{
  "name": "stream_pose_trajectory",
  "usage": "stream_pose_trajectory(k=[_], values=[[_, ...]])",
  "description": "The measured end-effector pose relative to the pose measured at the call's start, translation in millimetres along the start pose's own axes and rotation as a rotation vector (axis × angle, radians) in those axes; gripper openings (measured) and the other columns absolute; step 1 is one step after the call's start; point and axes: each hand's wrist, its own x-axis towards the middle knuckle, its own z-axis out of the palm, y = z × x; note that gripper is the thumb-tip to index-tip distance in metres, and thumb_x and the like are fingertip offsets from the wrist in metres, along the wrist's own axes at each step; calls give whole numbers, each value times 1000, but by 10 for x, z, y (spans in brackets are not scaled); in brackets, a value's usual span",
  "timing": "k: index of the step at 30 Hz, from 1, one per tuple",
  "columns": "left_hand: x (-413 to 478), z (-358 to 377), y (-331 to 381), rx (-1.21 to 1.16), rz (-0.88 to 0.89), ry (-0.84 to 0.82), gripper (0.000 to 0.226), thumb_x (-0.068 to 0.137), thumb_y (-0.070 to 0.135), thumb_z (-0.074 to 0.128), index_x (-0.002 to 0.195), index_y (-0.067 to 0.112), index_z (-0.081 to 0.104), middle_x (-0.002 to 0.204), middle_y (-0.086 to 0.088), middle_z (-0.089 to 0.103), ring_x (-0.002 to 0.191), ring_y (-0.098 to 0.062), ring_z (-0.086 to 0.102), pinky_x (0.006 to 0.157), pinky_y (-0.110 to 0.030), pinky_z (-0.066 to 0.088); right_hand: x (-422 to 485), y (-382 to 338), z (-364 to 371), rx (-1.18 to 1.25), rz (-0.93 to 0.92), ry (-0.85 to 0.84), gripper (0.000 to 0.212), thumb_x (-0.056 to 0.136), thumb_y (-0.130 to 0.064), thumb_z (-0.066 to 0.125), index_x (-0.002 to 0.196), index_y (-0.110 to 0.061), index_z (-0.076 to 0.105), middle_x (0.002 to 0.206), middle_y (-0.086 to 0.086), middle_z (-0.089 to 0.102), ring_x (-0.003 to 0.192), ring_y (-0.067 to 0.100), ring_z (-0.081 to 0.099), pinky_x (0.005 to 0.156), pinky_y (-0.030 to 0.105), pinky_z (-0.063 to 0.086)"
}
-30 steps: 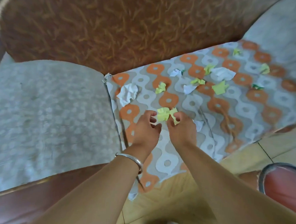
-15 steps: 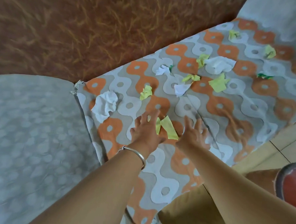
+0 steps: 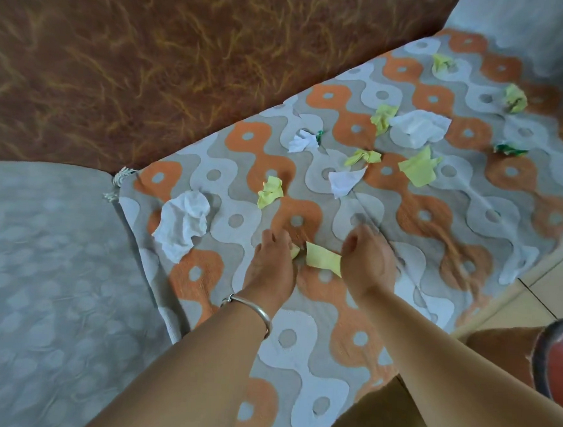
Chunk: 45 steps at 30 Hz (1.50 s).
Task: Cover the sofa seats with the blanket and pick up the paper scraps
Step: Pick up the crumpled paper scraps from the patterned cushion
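Head view: the yellow scrap (image 3: 322, 263) lies on the orange-and-grey blanket (image 3: 360, 338), right between our 2 hands. Our left hand (image 3: 272, 265) pinches its 9 o'clock end with curled fingers. Our right hand (image 3: 369, 263) is curled at its 3 o'clock edge, and we can't tell if it's actually gripping. A white crumpled scrap (image 3: 182, 222) sits at 10 o'clock, with more scraps (image 3: 418, 166) out at 1 o'clock.

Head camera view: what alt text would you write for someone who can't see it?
Two bare hands meet at a yellow paper scrap on an orange-and-grey patterned blanket, the right hand pinching it, the left hand at its other end. Crumpled white, yellow and green scraps lie scattered across it, in front of a brown sofa backrest.
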Motion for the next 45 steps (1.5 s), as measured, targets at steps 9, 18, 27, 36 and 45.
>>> stream_pose_trajectory(k=[9, 18, 27, 36, 45], values=[[465, -336, 25, 19, -56, 204, 69, 89, -6, 41, 144, 28, 18, 129, -11, 31, 113, -27, 42, 92, -33, 42, 84, -135, 253, -393, -303, -294, 46, 88, -41, 60, 122, -15, 44, 117, 5, 51, 107, 22, 53, 76, 30, 42], [829, -337, 118, 86, -81, 78, 88, 87, -11, 41, 146, 42, 3, 149, -3, 10, 121, -26, 43, 94, -34, 43, 543, -275, 78, -246, -304, -115, 26, 95, -20, 44, 119, -10, 47, 115, 6, 55, 109, 24, 50, 80, 30, 39], [947, -337, 221, 48, -220, 159, 43, 95, 8, 37, 137, 18, 31, 134, -10, 38, 119, -31, 46, 97, -40, 41, 1029, -346, 49, -318, -358, 8, 22, 87, -1, 50, 107, -4, 60, 137, 12, 40, 131, 28, 21, 100, 57, 27], [983, -537, -165, 166, -620, 410, 34, 91, 25, 54, 124, 20, 48, 155, -4, 6, 145, -29, 1, 114, -60, 9, 1149, -447, 47, -405, -413, -182, 34, 93, 2, 35, 119, -8, 53, 137, 7, 36, 127, 30, 28, 98, 40, 31], [1022, -602, -247, -72, -824, 362, 43, 88, 22, 58, 128, 9, 45, 142, -13, 31, 131, -36, 29, 104, -47, 31, 1347, -489, 66, -325, -553, -212, 32, 88, 8, 38, 115, -4, 51, 121, 12, 48, 113, 27, 39, 91, 30, 37]])
